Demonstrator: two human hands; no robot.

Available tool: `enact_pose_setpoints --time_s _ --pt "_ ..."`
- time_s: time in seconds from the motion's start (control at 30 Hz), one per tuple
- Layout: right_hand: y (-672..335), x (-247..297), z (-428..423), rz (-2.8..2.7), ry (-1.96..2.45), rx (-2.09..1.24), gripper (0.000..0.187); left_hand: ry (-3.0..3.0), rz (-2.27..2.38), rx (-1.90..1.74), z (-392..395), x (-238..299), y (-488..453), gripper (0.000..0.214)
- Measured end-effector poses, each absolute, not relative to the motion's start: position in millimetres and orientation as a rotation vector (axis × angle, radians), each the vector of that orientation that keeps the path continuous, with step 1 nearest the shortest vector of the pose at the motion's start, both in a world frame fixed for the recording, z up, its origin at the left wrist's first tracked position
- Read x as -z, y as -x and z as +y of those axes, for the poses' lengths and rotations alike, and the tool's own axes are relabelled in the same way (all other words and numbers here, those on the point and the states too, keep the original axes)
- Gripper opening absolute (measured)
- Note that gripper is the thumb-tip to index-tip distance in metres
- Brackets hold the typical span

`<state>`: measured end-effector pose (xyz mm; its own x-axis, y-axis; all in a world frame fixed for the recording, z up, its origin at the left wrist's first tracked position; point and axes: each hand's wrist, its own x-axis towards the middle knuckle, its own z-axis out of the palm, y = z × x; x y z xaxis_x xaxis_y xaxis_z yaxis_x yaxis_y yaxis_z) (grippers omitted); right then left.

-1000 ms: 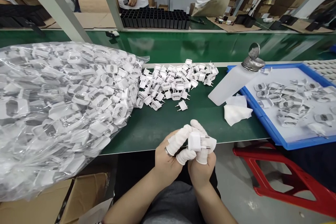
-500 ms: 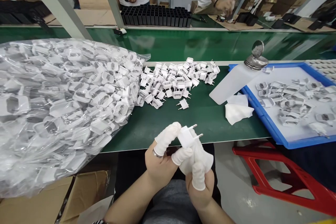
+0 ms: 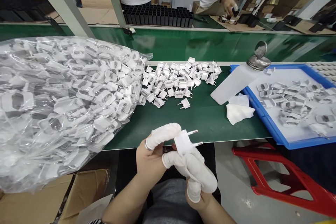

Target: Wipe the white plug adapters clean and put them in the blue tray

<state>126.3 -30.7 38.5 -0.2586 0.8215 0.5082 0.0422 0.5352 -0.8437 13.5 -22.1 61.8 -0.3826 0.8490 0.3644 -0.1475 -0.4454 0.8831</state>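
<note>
The green counter (image 3: 204,119) crosses the frame's middle. A clear bag (image 3: 65,105) packed with white plugs bulges at left, a blue-rimmed tray (image 3: 307,143) of more sits at right, and a loose pile of plugs (image 3: 178,79) lies upper centre. At lower centre, the left hand (image 3: 152,157) pinches one white plug (image 3: 183,142) between covered thumb and finger; the right hand (image 3: 196,175) curls just below, and whether it grips cloth I cannot tell. Best, I judge, to pinch only the body, lightly, clear of the two pins (image 3: 197,144).
</note>
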Motion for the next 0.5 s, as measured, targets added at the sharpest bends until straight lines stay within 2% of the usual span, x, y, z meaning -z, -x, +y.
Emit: enact_pose_setpoints --time_s 0.17,0.33,0.5 --pt "-126.1 -57.0 -30.6 -1.735 0.629 -0.839 0.028 -1.141 0.910 -1.917 -15.4 -61.3 -8.5 0.037" --pt "-124.6 -74.6 -30.8 -1.719 0.778 -0.918 0.028 -1.226 0.856 -1.915 -16.3 -55.4 -13.5 0.031" --pt "-126.6 -67.0 -35.8 -1.600 0.893 -0.907 0.029 -0.988 0.969 -1.872 -18.5 -53.2 -19.9 0.030"
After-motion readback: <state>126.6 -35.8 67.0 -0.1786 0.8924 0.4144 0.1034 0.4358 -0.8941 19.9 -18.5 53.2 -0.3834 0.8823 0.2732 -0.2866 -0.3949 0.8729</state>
